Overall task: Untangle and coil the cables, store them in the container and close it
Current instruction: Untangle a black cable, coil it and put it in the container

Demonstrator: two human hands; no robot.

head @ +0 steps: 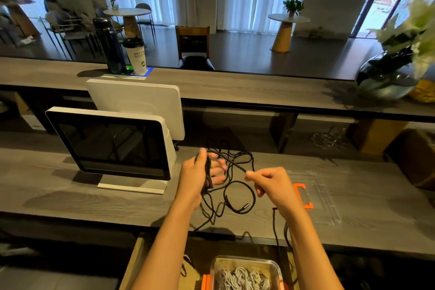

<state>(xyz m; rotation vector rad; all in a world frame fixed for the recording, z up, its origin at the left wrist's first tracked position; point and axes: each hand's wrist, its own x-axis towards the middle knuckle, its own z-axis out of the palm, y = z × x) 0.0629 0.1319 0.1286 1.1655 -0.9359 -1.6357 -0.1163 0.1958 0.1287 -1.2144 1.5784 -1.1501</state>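
A long black cable (pixel 237 195) lies in loose tangled loops on the grey wooden counter (pixel 94 200). My left hand (pixel 200 172) holds a bunch of wound black turns around its palm and fingers. My right hand (pixel 268 182) pinches a taut strand of the same cable just right of the left hand. A clear container (pixel 244 273) with orange clips sits in an open drawer below the counter, with grey coiled cables inside. Its clear lid (pixel 315 198) with an orange latch lies flat on the counter to the right of my right hand.
A white point-of-sale screen (pixel 113 146) stands on the counter to the left of my hands. On the raised bar shelf behind stand a dark bottle (pixel 109 46), a paper cup (pixel 136 55) and, far right, a glass vase with flowers (pixel 388 77). More black cable hangs off the counter's front edge.
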